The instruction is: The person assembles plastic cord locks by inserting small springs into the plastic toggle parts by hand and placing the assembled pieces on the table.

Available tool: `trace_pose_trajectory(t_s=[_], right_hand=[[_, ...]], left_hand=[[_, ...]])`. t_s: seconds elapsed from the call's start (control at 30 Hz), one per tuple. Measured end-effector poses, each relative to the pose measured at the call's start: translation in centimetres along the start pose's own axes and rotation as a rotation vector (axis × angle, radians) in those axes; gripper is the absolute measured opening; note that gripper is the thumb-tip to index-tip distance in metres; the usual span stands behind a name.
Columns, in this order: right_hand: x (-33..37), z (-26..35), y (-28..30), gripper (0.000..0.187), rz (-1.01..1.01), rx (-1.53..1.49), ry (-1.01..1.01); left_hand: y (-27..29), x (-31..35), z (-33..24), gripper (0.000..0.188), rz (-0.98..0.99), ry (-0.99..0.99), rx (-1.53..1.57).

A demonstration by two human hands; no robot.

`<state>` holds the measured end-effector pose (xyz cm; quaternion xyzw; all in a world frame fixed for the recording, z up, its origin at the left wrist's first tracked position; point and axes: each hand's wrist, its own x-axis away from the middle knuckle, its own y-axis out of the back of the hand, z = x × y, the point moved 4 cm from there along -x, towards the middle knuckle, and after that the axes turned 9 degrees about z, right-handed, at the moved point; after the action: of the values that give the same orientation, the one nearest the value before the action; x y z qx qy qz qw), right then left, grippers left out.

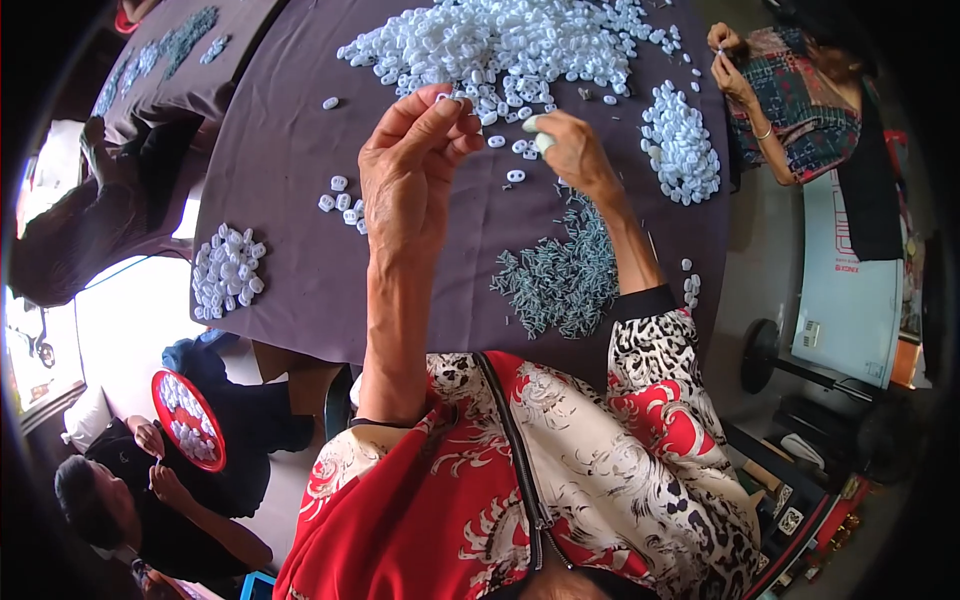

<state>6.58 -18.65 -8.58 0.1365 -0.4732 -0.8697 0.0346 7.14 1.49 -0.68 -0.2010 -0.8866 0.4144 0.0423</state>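
Left hand pinched a white piece, upper centre, seemingly for fine control. My right hand curled nearby; couldn't tell if grasping. Grey screws, right of centre, lay close, probably for quick reach.

1 co-worker and 1 pale panel at right; 1 red tray at lower left.

Person wears zip-front jacket, red and cream, feathery swirling print. Dark zipper. Right sleeve: black-and-white animal spots, red patches, black cuff. Right hand: pale fingertip covers.
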Motion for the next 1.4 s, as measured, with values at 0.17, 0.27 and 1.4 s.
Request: trace_pose_trajectory(t_s=[0.17, 0.27, 1.4], right_hand=[[0.8, 1.3, 0.9, 0.016, 0.065, -0.013, -0.135], [1.3, 2.7, -0.6, 0.014, 0.125, 0.006, -0.050], [4.5, 11.9, 14.4, 0.024, -0.302, -0.912, -0.059]], left_hand=[[-0.2, -0.2, 0.1, 0.012, 0.034, 0.007, 0.016], [-0.4, -0.1, 0.1, 0.010, -0.040, -0.001, 0.026], [-9.2, 1.6, 2.6, 0.011, 0.212, 0.112, -0.015]])
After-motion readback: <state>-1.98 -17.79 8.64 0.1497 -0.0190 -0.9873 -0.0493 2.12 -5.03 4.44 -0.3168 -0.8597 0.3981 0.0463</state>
